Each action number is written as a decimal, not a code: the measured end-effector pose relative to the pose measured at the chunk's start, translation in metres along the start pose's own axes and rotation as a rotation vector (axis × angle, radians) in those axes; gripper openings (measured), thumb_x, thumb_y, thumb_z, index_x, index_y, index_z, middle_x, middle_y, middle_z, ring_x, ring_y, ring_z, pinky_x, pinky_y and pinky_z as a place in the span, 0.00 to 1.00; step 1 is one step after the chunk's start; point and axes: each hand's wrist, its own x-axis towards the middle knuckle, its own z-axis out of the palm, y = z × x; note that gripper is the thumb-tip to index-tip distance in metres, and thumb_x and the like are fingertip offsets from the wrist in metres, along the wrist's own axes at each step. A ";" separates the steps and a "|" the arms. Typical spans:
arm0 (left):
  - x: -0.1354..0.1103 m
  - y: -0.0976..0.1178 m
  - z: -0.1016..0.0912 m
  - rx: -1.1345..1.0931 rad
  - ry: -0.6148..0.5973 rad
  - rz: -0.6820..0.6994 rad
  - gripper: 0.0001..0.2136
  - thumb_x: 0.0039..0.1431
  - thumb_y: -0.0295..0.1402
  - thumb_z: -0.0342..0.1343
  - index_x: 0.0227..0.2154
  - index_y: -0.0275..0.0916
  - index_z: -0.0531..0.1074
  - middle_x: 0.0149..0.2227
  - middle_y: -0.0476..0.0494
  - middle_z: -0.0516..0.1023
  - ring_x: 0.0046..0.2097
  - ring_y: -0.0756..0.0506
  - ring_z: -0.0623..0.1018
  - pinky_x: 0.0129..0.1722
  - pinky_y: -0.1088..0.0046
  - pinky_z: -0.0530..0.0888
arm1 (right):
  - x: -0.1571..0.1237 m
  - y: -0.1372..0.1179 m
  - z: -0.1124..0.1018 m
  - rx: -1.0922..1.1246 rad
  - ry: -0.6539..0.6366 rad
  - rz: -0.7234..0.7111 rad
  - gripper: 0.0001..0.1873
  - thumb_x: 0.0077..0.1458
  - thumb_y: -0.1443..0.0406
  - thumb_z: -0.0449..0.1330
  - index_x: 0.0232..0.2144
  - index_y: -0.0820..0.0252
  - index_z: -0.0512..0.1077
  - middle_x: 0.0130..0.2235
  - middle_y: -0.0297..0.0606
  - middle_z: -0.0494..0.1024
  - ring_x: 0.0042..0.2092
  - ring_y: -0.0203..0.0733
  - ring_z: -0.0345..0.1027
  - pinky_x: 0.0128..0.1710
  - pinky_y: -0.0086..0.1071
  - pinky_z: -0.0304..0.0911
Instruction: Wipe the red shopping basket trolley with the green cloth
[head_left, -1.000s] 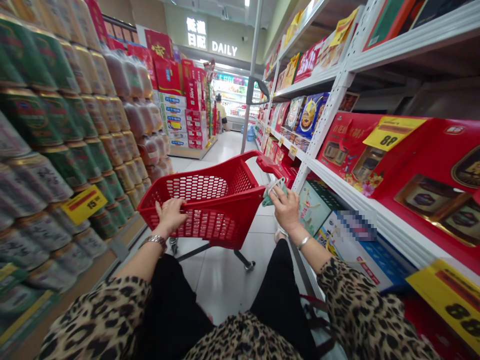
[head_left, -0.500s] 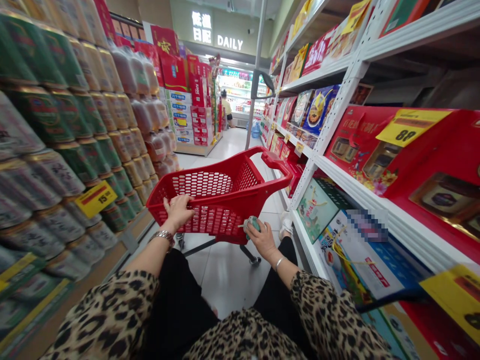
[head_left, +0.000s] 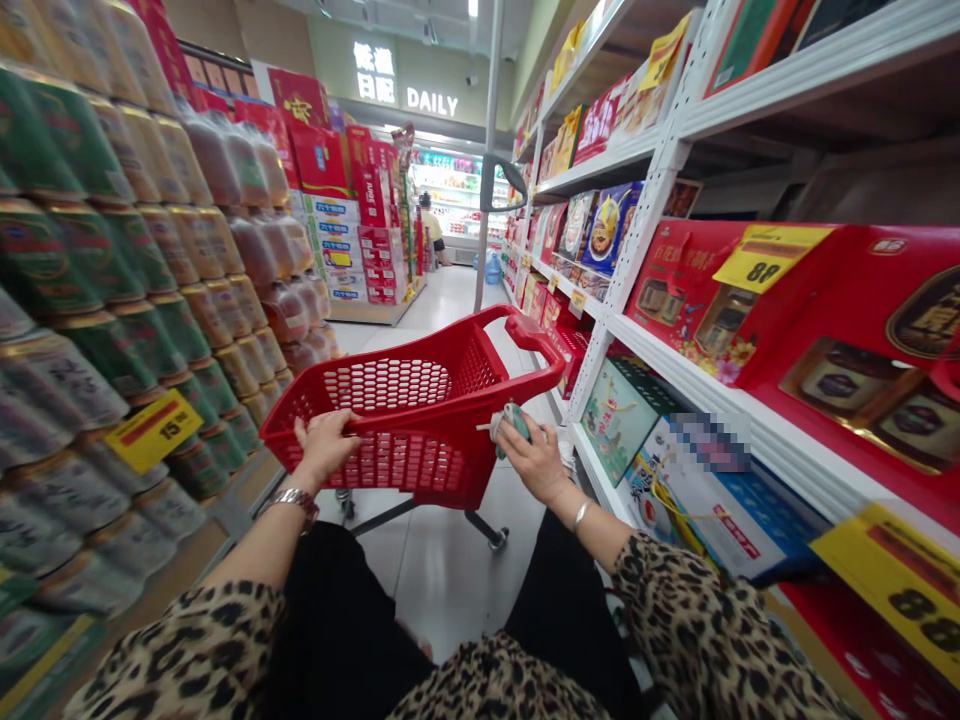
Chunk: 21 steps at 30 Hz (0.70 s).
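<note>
A red plastic shopping cart [head_left: 480, 440] with perforated sides stands crosswise before me, its handle to the right. My left hand [head_left: 328, 447] grips the cart's near upper rim, fingers curled over the edge. Beside the cart's handle end, my right hand [head_left: 531, 460] is closed around a soft-looking green and white bundle [head_left: 515, 415] with a pale stub poking out on its left. I cannot make out exactly what the bundle is. The palm side of the right hand is hidden.
Stacked can packs [head_left: 105, 270] line the left side. White shelves [head_left: 615, 260] with boxed goods run along the right. A thin metal pole [head_left: 489, 110] rises beyond the cart. Farther down the aisle are red carton stacks [head_left: 379, 190] and a person [head_left: 430, 228].
The view has shifted, so the shelves and cart appear farther left. My right hand, with the bundle, has moved up and right relative to the cart. My left hand stays on the rim.
</note>
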 end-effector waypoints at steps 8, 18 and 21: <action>0.000 -0.014 -0.023 0.000 -0.009 -0.040 0.05 0.37 0.29 0.56 0.22 0.44 0.72 0.38 0.45 0.82 0.57 0.30 0.74 0.72 0.36 0.46 | 0.089 -0.001 -0.095 0.134 -0.105 -0.015 0.25 0.67 0.75 0.52 0.58 0.47 0.75 0.65 0.36 0.75 0.63 0.54 0.61 0.57 0.49 0.49; 0.000 -0.033 -0.048 -0.015 -0.055 -0.024 0.09 0.37 0.25 0.53 0.24 0.41 0.75 0.44 0.42 0.84 0.60 0.30 0.76 0.72 0.32 0.45 | 0.116 0.011 -0.156 0.286 -0.396 -0.066 0.23 0.59 0.75 0.57 0.51 0.50 0.79 0.60 0.37 0.78 0.51 0.50 0.70 0.51 0.45 0.55; 0.001 -0.035 -0.053 0.001 -0.079 -0.013 0.10 0.36 0.23 0.52 0.23 0.41 0.74 0.46 0.41 0.84 0.62 0.29 0.75 0.72 0.32 0.46 | 0.112 0.031 -0.162 0.331 -0.383 -0.006 0.24 0.57 0.75 0.58 0.51 0.50 0.80 0.59 0.38 0.78 0.51 0.49 0.72 0.51 0.43 0.58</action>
